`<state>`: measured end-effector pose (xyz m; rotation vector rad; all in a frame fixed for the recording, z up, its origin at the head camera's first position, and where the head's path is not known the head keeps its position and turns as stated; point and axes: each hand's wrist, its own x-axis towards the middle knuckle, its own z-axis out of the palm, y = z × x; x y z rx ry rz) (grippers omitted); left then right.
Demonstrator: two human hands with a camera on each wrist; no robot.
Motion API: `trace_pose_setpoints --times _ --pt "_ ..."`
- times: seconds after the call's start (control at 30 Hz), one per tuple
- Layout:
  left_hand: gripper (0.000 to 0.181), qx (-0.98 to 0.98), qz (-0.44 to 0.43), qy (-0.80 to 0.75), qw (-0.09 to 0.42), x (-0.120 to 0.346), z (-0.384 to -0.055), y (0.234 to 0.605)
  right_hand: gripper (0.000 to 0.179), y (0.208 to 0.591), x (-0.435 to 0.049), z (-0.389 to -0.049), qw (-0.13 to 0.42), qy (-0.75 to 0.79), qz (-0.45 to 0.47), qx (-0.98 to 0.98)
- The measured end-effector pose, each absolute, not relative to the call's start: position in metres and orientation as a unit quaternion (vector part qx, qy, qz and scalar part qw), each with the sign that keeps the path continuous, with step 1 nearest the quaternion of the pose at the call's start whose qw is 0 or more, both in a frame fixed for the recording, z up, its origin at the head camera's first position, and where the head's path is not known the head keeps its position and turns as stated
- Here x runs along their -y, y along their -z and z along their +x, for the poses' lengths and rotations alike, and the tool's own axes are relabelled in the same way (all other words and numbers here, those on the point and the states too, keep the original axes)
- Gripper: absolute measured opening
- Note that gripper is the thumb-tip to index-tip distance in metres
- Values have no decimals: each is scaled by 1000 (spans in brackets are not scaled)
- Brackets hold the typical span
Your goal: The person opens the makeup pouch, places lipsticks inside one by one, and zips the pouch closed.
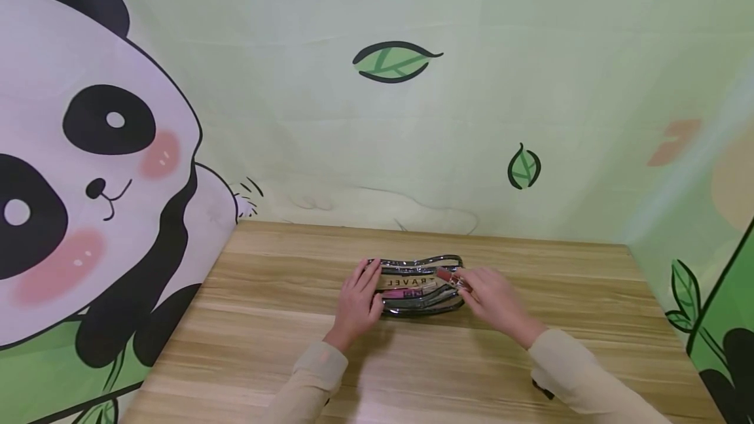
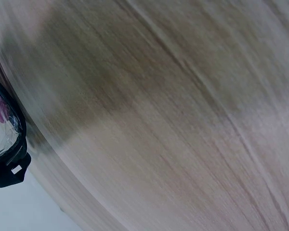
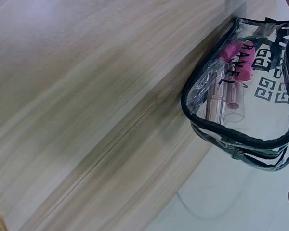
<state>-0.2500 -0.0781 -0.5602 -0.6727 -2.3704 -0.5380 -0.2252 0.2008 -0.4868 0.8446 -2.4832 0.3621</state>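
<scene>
A clear zip pouch (image 1: 423,312) with black trim and the printed word TRAVEL lies on the wooden table. My left hand (image 1: 355,300) grips its left end, fingers over the far side and thumb at the near side. Over the pouch's right end, my right hand (image 1: 495,296) pinches a small red tube (image 1: 449,276) like a lip gloss or lipstick. Inside the pouch (image 3: 267,122), the right wrist view shows clear tubes with pink caps (image 3: 245,60). Only the pouch's black corner (image 2: 12,173) enters the left wrist view; the left hand is hidden there.
The table (image 1: 265,319) has its far edge close behind the pouch. A green cloth backdrop (image 1: 283,116) with leaves and a large panda print (image 1: 118,214) rises behind and to the left. A black object (image 1: 542,389) shows under the right sleeve.
</scene>
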Motion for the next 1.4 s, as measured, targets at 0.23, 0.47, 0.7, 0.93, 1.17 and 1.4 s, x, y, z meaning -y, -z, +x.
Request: trace_pose_setpoints --times 0.23,0.47,0.7,0.93,1.17,1.4 --pt "52 894 -255 205 307 78 -250 561 30 490 -191 -233 270 -130 325 897" --pt "52 895 -253 210 303 78 -250 561 29 492 -184 -236 261 -122 331 899" --pt "52 885 -260 206 325 78 -252 563 29 493 -176 -242 264 -119 345 893" --pt "51 892 -256 201 314 78 -251 561 26 495 -165 -247 266 -125 358 886" --pt "53 896 -255 202 302 78 -250 561 27 497 -157 -250 251 -132 364 887" --pt "53 894 -258 196 309 78 -251 562 26 505 -151 -254 268 -137 373 878"
